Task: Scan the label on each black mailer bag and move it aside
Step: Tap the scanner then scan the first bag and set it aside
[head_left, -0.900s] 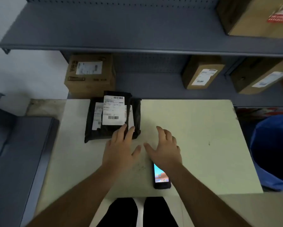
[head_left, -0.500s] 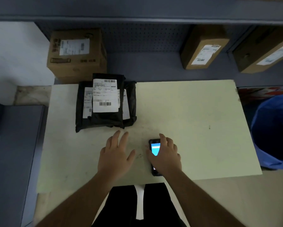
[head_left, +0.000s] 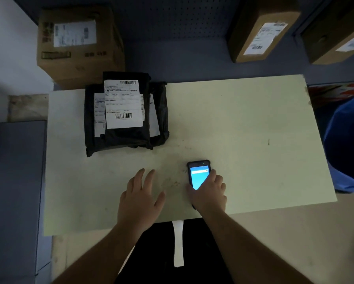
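Observation:
A stack of black mailer bags (head_left: pixel 129 138) lies at the table's far left, the top one showing a white label (head_left: pixel 123 103) with two barcodes. More labels peek out from the bags beneath. My left hand (head_left: pixel 140 197) hovers flat and open over the table, a hand's length nearer to me than the stack. My right hand (head_left: pixel 207 193) covers the lower half of a black handheld scanner (head_left: pixel 198 173) with a lit blue screen, fingers curled around it as it lies on the pale table (head_left: pixel 243 130).
Cardboard boxes (head_left: pixel 77 44) (head_left: pixel 262 31) with labels stand on the grey shelf behind the table. A blue bin (head_left: pixel 348 146) sits past the table's right edge. A grey surface (head_left: pixel 14 191) lies to the left.
My left hand has drawn back from the mailer stack toward me. My right hand has slid down the scanner and closed around it, uncovering its lit screen. The view has tilted downward.

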`<state>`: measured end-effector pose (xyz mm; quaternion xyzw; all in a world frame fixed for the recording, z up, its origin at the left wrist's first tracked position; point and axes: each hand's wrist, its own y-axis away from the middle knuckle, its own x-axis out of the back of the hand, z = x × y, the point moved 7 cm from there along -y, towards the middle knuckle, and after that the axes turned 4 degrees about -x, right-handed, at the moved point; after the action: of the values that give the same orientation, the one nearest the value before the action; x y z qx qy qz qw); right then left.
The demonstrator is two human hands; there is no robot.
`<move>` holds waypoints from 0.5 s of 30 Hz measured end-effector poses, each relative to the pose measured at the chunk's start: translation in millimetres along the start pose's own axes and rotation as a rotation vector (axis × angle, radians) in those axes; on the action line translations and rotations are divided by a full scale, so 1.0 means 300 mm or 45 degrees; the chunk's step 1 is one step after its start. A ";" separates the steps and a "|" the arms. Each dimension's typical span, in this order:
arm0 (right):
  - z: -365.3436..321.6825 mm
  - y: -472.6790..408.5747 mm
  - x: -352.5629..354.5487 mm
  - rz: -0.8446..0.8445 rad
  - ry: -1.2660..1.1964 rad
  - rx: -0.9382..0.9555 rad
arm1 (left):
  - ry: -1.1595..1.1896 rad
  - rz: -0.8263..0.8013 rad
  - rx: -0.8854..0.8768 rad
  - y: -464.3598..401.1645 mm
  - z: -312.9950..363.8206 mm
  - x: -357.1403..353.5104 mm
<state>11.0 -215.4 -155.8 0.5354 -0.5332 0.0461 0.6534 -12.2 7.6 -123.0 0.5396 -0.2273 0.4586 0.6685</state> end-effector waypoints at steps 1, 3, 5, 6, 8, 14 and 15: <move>0.004 0.000 -0.008 0.001 0.005 -0.013 | 0.002 -0.003 0.003 0.000 -0.003 -0.003; 0.007 -0.003 -0.019 0.016 0.015 -0.030 | 0.002 -0.007 0.002 -0.003 -0.010 -0.007; 0.013 -0.002 -0.024 0.033 0.023 -0.047 | -0.002 -0.011 -0.002 -0.004 -0.017 -0.010; 0.017 -0.003 -0.026 0.044 0.024 -0.054 | -0.003 -0.012 -0.003 -0.006 -0.020 -0.011; 0.025 0.000 -0.034 0.057 0.018 -0.063 | -0.004 -0.018 -0.006 -0.008 -0.025 -0.013; 0.034 -0.011 -0.046 0.070 -0.009 -0.082 | -0.032 -0.018 -0.027 -0.004 -0.038 -0.015; 0.033 -0.013 -0.045 0.070 -0.005 -0.085 | -0.033 -0.019 -0.027 -0.004 -0.041 -0.013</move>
<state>1.3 -217.7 -169.8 0.4984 -0.5502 0.0452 0.6685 -15.5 17.6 -130.5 0.5399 -0.2368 0.4443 0.6746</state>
